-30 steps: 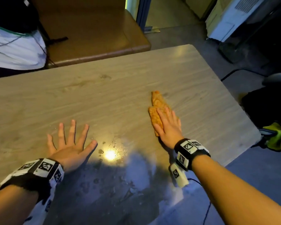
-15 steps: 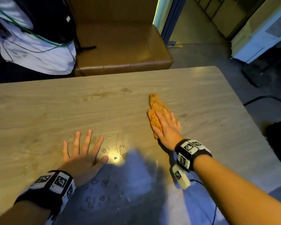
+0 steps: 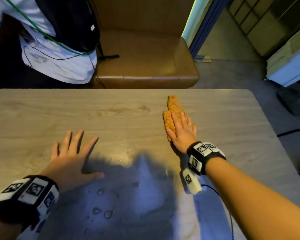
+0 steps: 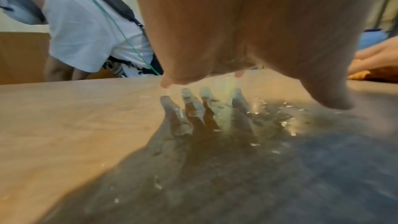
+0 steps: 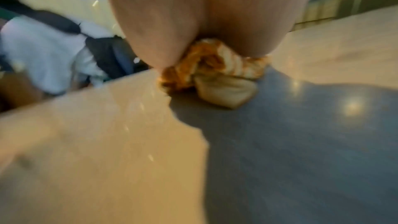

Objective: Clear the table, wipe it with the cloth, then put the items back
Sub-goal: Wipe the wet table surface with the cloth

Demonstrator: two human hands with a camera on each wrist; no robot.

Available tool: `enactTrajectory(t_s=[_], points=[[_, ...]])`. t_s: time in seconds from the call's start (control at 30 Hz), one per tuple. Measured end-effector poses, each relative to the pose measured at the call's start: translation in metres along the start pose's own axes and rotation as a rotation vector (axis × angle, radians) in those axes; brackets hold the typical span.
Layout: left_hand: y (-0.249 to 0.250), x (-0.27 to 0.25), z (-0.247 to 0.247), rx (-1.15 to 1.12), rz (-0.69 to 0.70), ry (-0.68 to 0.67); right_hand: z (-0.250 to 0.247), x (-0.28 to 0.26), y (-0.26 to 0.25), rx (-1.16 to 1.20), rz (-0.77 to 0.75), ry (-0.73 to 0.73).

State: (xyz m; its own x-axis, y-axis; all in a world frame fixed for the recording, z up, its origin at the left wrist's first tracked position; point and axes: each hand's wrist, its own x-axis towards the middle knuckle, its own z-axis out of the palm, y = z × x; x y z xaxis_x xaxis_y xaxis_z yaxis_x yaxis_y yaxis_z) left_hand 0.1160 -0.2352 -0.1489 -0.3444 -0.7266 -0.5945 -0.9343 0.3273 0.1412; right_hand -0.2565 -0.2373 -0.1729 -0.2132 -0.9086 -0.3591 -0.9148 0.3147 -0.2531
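1. Right hand (image 3: 181,134): fingers straight, flat grip pressing the orange patterned cloth (image 3: 171,112) onto the bench (image 3: 59,115), right of centre near the far edge.
2. Left hand (image 3: 71,156): fingers spread wide, holding nothing; appears just above the bench in the wrist view, contact unclear.
3. Water droplets (image 3: 102,212) on the near bench.
4. Brown seat (image 3: 145,58) beyond.

Café booth: padded bench (image 3: 145,66), table (image 3: 111,118)
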Motion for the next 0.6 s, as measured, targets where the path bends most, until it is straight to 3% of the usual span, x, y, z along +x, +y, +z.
enactTrajectory(t_s=[0.07,0.1,0.17,0.23,0.3,0.4,0.5,0.53,0.6], points=[[0.003,0.006,0.001,-0.013,-0.069,-0.087,0.005,0.025,-0.043,0.016,0.084,0.000],[0.005,0.009,0.003,-0.025,-0.081,-0.088,0.008,0.027,-0.064,0.018,0.030,-0.015],[0.008,0.012,0.005,-0.049,-0.100,-0.074,0.019,0.013,-0.084,-0.036,-0.236,-0.060],[0.007,0.011,0.000,-0.037,-0.109,-0.155,0.020,-0.011,-0.064,-0.046,-0.554,-0.091],[0.004,0.012,-0.006,-0.043,-0.101,-0.220,0.007,-0.014,-0.021,-0.041,-0.671,-0.133],[0.004,0.012,-0.010,0.014,-0.109,-0.273,-0.013,0.023,0.019,-0.041,-0.382,-0.107],[0.007,0.011,-0.010,-0.006,-0.116,-0.268,-0.017,0.076,-0.034,-0.015,-0.047,-0.001],[0.006,0.011,-0.009,-0.016,-0.112,-0.262,-0.012,0.085,-0.060,-0.006,-0.012,-0.003],[0.006,0.011,-0.007,-0.087,-0.111,-0.241,-0.001,0.081,-0.103,-0.045,-0.127,-0.036]])
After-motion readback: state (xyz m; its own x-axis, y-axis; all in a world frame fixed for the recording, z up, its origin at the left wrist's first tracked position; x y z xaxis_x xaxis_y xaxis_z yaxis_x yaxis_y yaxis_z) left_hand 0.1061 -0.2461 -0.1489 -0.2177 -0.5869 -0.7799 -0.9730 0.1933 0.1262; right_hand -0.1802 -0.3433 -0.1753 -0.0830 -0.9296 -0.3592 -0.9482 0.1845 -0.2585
